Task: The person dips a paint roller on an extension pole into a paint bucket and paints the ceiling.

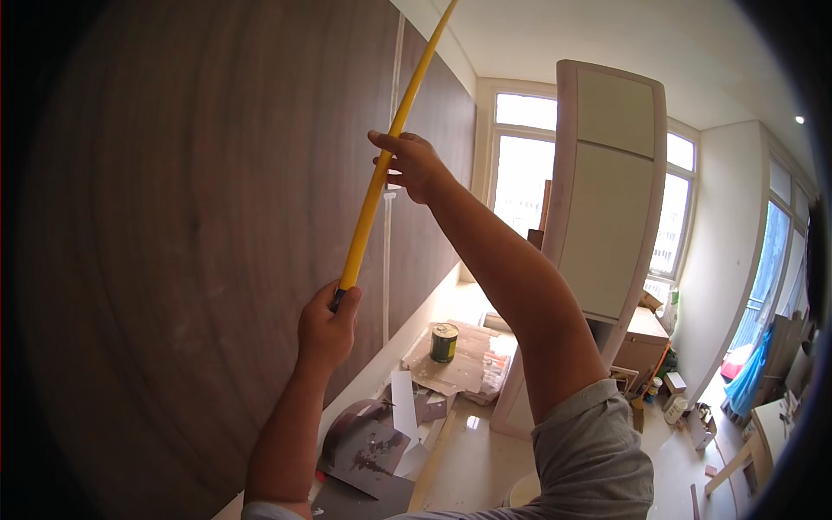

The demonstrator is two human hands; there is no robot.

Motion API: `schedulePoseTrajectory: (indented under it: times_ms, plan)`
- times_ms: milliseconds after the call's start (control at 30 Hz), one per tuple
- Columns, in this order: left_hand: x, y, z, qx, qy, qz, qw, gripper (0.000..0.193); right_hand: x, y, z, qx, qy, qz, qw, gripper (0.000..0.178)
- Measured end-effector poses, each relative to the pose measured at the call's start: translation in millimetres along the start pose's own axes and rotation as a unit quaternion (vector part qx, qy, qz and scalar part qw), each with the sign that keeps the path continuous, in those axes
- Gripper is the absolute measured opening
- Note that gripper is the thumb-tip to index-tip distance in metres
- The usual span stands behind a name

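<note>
A long yellow tape measure (367, 215) runs up at a slant in front of a dark wood-grain wall panel (217, 217), its top leaving the view near the ceiling. Low on it, my left hand (328, 331) is closed around its dark lower end, mostly hidden in the palm. Higher up, my right hand (414, 165) holds the yellow blade, with the thumb across the front and the fingers curled behind. A pale vertical joint strip (387, 260) divides the panelling just behind the tape.
Below, a green-and-yellow can (444, 341) stands on flattened cardboard (451, 374). Dark and white board offcuts (368, 442) lie along the wall base. A tall pale cabinet (607, 191) rises right of my right arm. Tools, bottles and a wooden stand (737, 464) crowd the far right.
</note>
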State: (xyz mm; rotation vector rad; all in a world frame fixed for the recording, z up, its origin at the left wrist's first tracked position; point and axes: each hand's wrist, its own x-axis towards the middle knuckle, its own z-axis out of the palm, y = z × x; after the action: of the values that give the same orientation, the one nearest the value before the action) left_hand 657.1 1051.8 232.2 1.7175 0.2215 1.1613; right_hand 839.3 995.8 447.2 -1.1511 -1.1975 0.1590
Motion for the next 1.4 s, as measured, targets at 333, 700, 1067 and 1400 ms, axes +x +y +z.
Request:
schedulePoseTrajectory:
  times_ms: [333,700,1067,1400]
  plan:
    - [-95.9,-14.5,-51.7,-0.034,0.011,-0.029,0.999,0.025,-93.5,-26.6,50.6,-0.043,-0.081,0.007,0.996,0.105]
    - [-220.9,-1.0,-128.6,-0.087,0.034,-0.027,0.995,0.035,-204.3,-71.4,123.1,-0.045,-0.201,-0.022,0.978,0.119]
    - [-239.1,32.1,-137.1,-0.098,0.018,0.002,0.995,0.034,-212.3,-91.5,125.7,-0.032,-0.186,-0.013,0.982,0.109]
    - [-146.2,56.1,-84.9,-0.070,-0.018,-0.016,0.997,0.027,-131.2,-84.2,79.9,0.012,-0.072,0.011,0.997,0.094]
